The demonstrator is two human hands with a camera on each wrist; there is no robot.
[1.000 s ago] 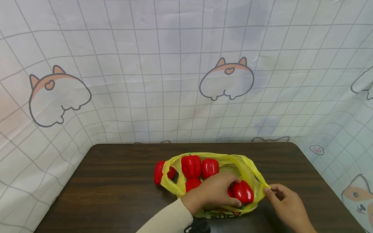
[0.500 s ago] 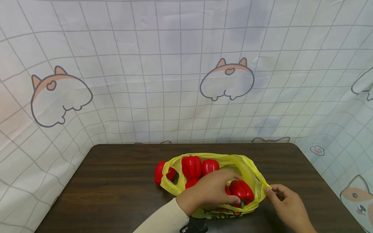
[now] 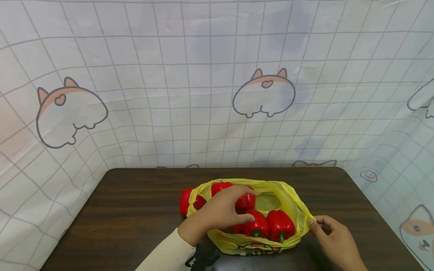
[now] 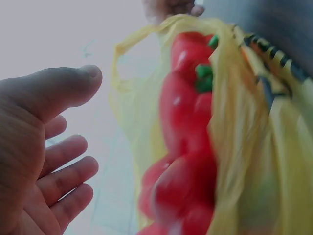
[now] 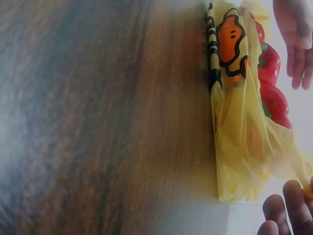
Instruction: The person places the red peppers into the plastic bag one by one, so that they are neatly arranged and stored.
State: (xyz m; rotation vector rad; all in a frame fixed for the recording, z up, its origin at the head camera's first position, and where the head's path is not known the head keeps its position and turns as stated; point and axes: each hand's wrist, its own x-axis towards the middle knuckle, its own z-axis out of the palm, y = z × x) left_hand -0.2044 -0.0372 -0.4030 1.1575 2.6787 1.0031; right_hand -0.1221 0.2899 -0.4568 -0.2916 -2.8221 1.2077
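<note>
A yellow plastic bag lies with its mouth spread and several red bell peppers inside. Two of these peppers, with green stems, sit side by side at the bag's front right. Over the bag's left half is my left hand, its thumb and fingers spread and nothing between them. In the left wrist view that hand stands apart from the peppers. At the bag's right corner my right hand pinches the bag's handle between thumb and fingers. Some peppers are partly hidden under the left hand.
One more red pepper lies at the bag's left side, partly seen through the handle loop. All this rests on a dark wooden table. A white gridded cloth with cartoon dogs hangs behind and beside the table.
My left hand has let go of a pepper at the bag's front right and moved left, uncovering another pepper beside it. The right hand keeps its hold on the bag.
</note>
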